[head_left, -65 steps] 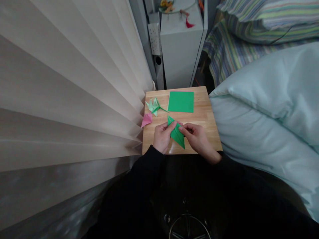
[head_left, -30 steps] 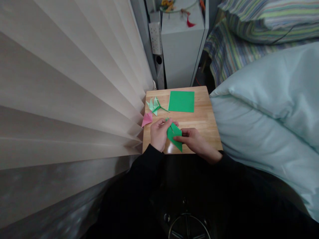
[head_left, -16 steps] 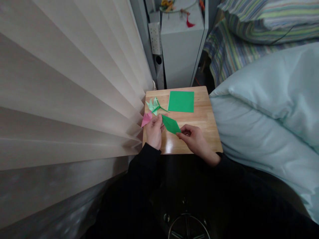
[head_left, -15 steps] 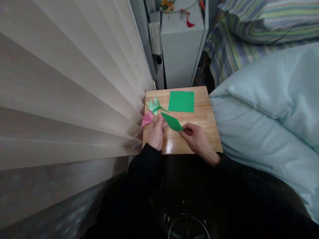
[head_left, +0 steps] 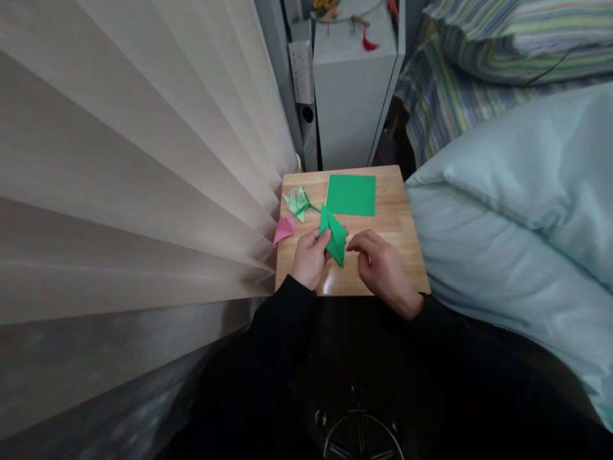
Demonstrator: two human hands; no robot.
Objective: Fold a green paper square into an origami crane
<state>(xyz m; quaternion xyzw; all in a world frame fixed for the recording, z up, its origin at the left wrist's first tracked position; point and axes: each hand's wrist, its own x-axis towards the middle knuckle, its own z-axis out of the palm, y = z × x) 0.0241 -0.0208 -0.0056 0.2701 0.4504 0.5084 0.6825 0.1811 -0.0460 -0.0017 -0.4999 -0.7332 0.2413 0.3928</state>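
A folded green origami paper [head_left: 336,237], diamond-like in outline with a crease down it, is pinched in my left hand [head_left: 309,259]. The thumb lies on its face, and the other fingers are mostly hidden behind it. Just to the right of the paper is my right hand [head_left: 378,263], its fingers bent and apart from the thumb, holding nothing. Beyond the paper lies a flat green sheet stack [head_left: 352,195]. Left of that stack sit a light green folded paper piece [head_left: 297,203] with a thin green stem and a pink folded paper piece [head_left: 285,227].
The small wooden table [head_left: 402,255] stands against a pleated curtain [head_left: 191,160] on the left. A pale blue quilt [head_left: 502,211] borders it on the right. Behind it is a white cabinet [head_left: 352,102] with a red tassel [head_left: 368,41] on top.
The green folded paper has passed from my right hand into my left and now points more upright, its creased face showing. My right hand has let go of it.
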